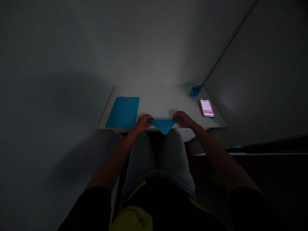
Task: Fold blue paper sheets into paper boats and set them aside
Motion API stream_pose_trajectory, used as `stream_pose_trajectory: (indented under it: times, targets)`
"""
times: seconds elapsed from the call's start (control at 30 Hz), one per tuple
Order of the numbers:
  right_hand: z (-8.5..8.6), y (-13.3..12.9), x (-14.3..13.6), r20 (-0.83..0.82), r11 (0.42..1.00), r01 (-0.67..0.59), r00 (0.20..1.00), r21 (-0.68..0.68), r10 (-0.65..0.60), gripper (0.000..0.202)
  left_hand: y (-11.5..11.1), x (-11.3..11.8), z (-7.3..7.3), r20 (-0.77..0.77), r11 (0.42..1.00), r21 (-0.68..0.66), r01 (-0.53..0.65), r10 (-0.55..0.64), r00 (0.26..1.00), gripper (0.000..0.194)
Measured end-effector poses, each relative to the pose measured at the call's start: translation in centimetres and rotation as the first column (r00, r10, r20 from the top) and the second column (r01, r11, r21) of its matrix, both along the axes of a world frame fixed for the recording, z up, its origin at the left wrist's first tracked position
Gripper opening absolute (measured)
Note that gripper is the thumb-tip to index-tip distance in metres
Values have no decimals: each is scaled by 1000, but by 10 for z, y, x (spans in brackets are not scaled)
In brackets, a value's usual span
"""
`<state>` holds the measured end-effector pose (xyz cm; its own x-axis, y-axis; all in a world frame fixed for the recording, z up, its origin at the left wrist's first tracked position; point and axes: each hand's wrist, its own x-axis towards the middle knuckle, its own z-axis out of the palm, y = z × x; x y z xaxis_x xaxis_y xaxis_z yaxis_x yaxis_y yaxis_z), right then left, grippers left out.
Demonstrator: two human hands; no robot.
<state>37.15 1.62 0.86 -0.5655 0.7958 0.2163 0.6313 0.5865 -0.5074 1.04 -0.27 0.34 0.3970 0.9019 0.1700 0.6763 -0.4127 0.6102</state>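
A folded sheet of blue paper is stretched between my two hands at the front edge of the white table. It forms a triangle whose point hangs down over the edge towards my lap. My left hand is closed on its left end, fingers pinching the folded upper edge. On the opposite end, my right hand pinches the same edge. Dim light hides the detail of the fingertips and folds.
A flat blue sheet lies on the left of the white table. At the back right corner stands a folded blue paper shape. A phone with a lit, blurred screen lies near the right edge. Walls rise behind and beside the table.
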Motion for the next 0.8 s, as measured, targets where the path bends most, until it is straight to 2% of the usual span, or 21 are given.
stream_pose_trajectory:
  times: [0.1,0.23,0.33,0.4,0.53,0.63,0.7,0.8]
  targets:
    - [-7,-24,1,-25,996,21,1000,86,-19,20,-16,-1,-5,30,993,103,66,-70,997,13]
    - [-14,-60,0,47,974,86,994,208,-98,27,-36,-7,-11,-27,974,207,93,-89,996,21]
    - [-16,-77,-3,68,954,126,987,271,-149,37,-48,-12,-12,-67,966,236,108,-95,993,31]
    - [-18,-83,-5,62,950,139,985,280,-163,36,-53,-14,-12,-56,967,237,95,-84,995,29]
    - [-18,-87,-10,-2,966,155,987,207,-158,18,-55,-11,-11,42,976,211,53,-64,997,15]
    - [-11,-83,-15,-112,973,202,975,108,-190,18,-45,-5,-8,166,993,114,-31,12,986,11]
    - [-4,-74,-19,-219,960,276,940,34,-263,22,-34,1,-6,280,994,8,-106,100,955,15]
    - [5,-53,-27,-391,920,383,837,-78,-382,32,-15,11,-3,447,982,-112,-155,189,874,21]
